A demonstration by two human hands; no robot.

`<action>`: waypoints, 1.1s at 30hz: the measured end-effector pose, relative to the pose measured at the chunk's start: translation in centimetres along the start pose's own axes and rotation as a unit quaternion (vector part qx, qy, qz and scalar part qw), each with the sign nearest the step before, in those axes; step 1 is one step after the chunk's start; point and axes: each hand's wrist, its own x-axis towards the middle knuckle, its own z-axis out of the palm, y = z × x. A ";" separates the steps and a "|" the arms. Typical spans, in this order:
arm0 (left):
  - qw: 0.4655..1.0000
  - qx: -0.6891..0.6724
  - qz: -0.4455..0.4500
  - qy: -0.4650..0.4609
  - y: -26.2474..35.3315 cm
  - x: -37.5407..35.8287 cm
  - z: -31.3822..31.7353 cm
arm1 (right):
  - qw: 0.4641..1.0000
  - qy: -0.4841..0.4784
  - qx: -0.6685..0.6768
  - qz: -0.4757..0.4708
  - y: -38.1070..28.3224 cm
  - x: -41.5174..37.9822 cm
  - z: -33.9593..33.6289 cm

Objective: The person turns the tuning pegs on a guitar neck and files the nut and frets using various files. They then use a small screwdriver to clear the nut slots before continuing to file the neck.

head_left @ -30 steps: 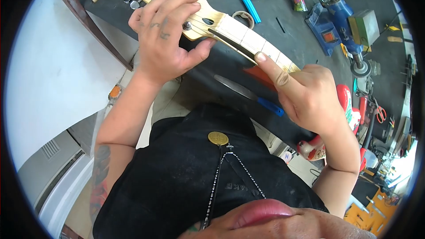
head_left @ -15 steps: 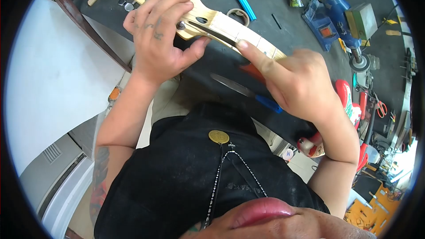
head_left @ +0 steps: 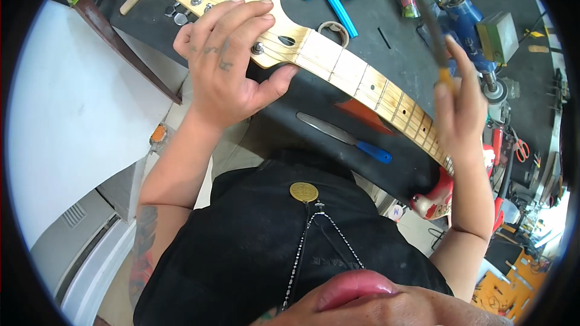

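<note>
Along the counter edge [head_left: 402, 172], the guitar [head_left: 374, 87] is held by the left hand [head_left: 226, 63]. A tool [head_left: 435, 36] is gripped in the right hand [head_left: 462, 111]

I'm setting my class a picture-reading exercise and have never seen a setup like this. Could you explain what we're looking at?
There is no robot here, only a person's two bare hands. One camera, worn on that person's head, looks forward and down. The left hand rests across a guitar's headstock, by the tuning pegs. The right hand holds a long, thin tool by its yellowish handle, apart from the guitar neck; its blade is too blurred to identify. On the dark bench lie a blue-handled tool, a roll of tape, a light-blue crank-shaped piece and other workshop things.
</note>
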 end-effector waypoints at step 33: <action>0.953 -0.115 0.196 -0.199 -1.2 5.1 -2.4 | 0.968 0.105 -0.172 -0.149 -10.5 2.1 10.3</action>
